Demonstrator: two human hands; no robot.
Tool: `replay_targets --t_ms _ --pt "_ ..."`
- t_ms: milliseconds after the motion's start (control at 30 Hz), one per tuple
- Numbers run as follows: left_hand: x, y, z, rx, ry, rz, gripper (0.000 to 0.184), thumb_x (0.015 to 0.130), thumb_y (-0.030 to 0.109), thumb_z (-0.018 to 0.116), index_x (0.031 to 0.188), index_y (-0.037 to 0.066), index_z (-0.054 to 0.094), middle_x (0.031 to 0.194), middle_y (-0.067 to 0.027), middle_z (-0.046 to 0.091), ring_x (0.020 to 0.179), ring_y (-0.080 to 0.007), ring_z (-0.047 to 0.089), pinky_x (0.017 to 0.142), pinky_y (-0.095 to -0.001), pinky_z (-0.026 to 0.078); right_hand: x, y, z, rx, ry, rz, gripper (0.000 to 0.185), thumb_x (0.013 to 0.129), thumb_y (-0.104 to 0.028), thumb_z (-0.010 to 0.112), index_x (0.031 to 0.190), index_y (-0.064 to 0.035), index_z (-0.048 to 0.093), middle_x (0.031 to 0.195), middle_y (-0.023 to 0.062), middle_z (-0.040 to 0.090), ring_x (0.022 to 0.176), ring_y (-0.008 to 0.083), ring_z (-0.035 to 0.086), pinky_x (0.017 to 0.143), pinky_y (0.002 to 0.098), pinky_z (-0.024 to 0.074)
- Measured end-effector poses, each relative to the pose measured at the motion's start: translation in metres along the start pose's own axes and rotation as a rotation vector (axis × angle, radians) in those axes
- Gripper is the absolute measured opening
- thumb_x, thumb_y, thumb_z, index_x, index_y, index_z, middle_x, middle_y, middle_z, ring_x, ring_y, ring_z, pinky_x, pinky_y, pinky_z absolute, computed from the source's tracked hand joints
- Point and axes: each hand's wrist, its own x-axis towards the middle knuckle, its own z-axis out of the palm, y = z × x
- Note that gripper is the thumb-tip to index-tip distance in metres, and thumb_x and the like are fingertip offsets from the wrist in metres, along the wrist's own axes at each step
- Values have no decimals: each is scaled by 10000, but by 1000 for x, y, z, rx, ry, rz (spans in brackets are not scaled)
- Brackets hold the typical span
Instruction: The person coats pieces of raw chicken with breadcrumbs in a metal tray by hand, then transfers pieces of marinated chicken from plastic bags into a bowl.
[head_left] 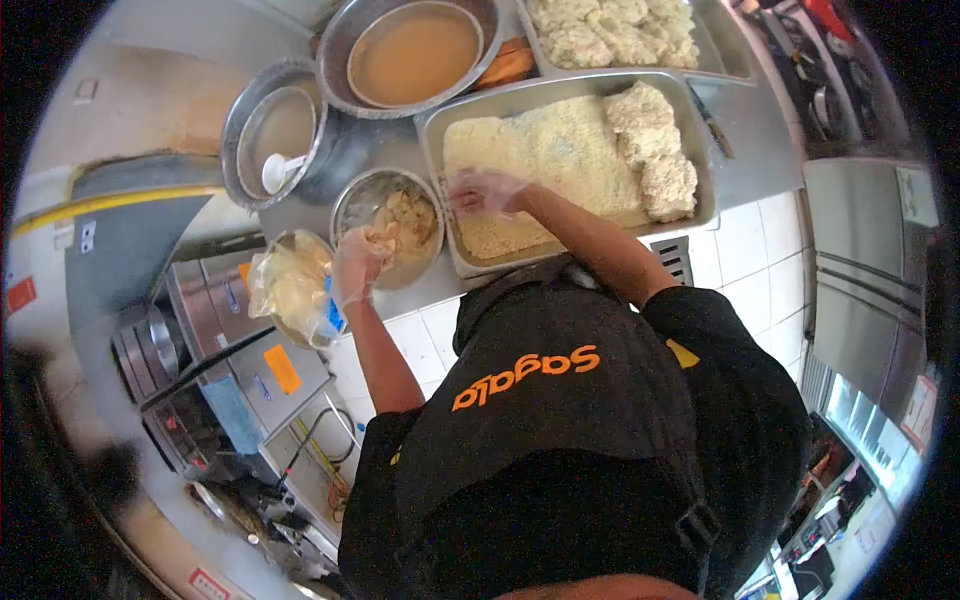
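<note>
Left hand (pixel 362 258), in what is looking like a clear thin glove, is sitting over the near-left side of the metal bowl (pixel 402 270), fingers bunching; cannot tell if it is grasping a piece. Right hand (pixel 488 192), also looking gloved, is sitting over the left part of the big tray (pixel 708 190), fingers pointing at the bowl; grip not showing clearly, so cannot tell. Wet-looking food pieces (pixel 412 222) are lying in the bowl, pale crumbs (pixel 545 145) are covering most of the tray, and lumpy coated pieces (pixel 655 150) are lining its right end. Bagged bowl (pixel 292 280) is standing just beside the metal bowl, near the desk (pixel 755 135) edge. Risks: wet fingers could be clumping the crumbs; drips could be falling between bowl and tray; a slippery piece could be dropping from a loose grip; a left wrist pressing the bowl rim could be tipping it; the left forearm could be snagging the loose plastic; a wide right-hand sweep could be spilling crumbs over the tray's near rim.
</note>
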Motion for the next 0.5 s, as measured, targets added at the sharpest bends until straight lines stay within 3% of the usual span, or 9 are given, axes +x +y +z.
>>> replay_targets --t_ms 67,167,267,367,433,500 --pt "8 -31 13 77 146 137 251 696 254 676 794 24 652 703 -97 640 644 -170 600 588 -311 459 11 7 -37 -672 -16 -251 180 747 -188 557 879 -67 569 851 58 593 791 211 565 713 314 462" --pt "5 -24 8 134 240 215 264 719 281 652 806 32 645 734 -131 639 691 -240 613 631 -345 464 -26 -28 -42 -1369 220 -152 203 648 -137 584 837 -70 614 860 107 618 807 279 570 737 332 457" --pt "0 28 0 283 232 435 218 737 233 593 838 41 611 792 -193 598 729 -366 568 649 -430 441 -69 -52 -66 -2012 260 -167 223 728 -175 576 910 -56 625 840 108 628 731 241 575 698 323 465" --pt "-10 131 -8 242 81 302 219 767 257 569 806 45 603 764 -184 585 743 -367 562 674 -438 436 -111 -61 -67 -677 614 -222 230 865 -260 521 840 -40 585 696 14 550 620 131 494 559 276 410" --pt "28 128 31 152 156 621 224 792 274 548 773 57 597 717 -171 571 731 -353 571 681 -436 439 -125 -65 -85 -698 601 -213 236 865 -259 520 863 -33 588 707 17 552 619 123 487 569 261 411" --pt "53 139 61 246 22 688 220 790 250 544 897 65 598 879 -185 592 830 -334 567 729 -417 435 -128 -65 -89 -723 616 -205 247 861 -261 521 887 -25 591 730 33 569 632 141 503 590 267 422"
